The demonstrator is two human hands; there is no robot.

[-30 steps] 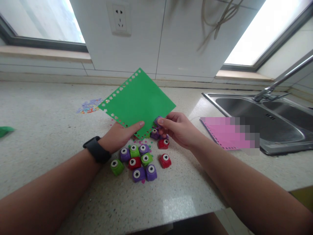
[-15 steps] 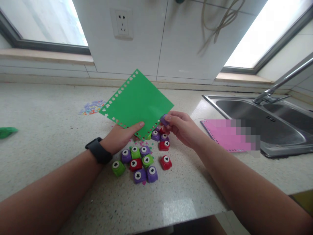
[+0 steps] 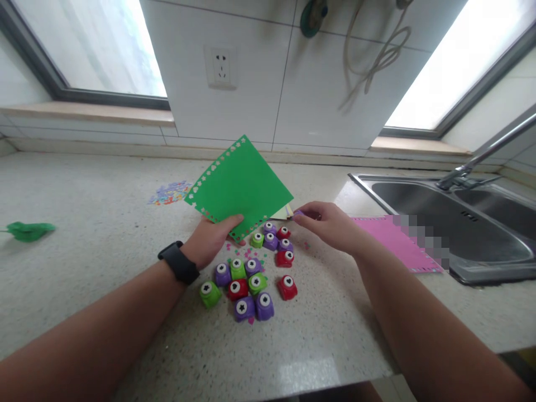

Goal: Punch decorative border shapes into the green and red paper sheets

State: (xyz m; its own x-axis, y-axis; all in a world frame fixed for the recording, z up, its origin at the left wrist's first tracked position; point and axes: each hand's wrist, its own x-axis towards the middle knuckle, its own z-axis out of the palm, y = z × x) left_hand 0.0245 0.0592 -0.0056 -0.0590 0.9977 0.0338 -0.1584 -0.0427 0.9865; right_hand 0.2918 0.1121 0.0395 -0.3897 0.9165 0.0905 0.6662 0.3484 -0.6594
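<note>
My left hand (image 3: 211, 239), with a black watch on its wrist, pinches a green sheet of paper (image 3: 240, 187) at its near corner, thumb on top. Small flower and star shapes are cut out along several of the sheet's edges. Just right of the paper, my right hand (image 3: 330, 224) grips a purple craft punch (image 3: 297, 215), mostly covered by the fingers. Below the hands stand several more punches: a green punch (image 3: 210, 293), a red punch (image 3: 287, 287) and a purple punch (image 3: 244, 309) among them. Tiny pink and green paper cutouts (image 3: 251, 254) lie between them.
Blue, red and yellow cutouts (image 3: 170, 192) lie in a pile behind the left hand. Pink paper (image 3: 389, 240) rests by the steel sink (image 3: 372, 192). Pale paper (image 3: 282, 213) shows behind the green sheet. Something green and crumpled (image 3: 29, 231) is at far left.
My right hand has moved right with the purple punch, off the green paper's edge. The pale paper and more punches now show there. The view has tilted slightly up.
</note>
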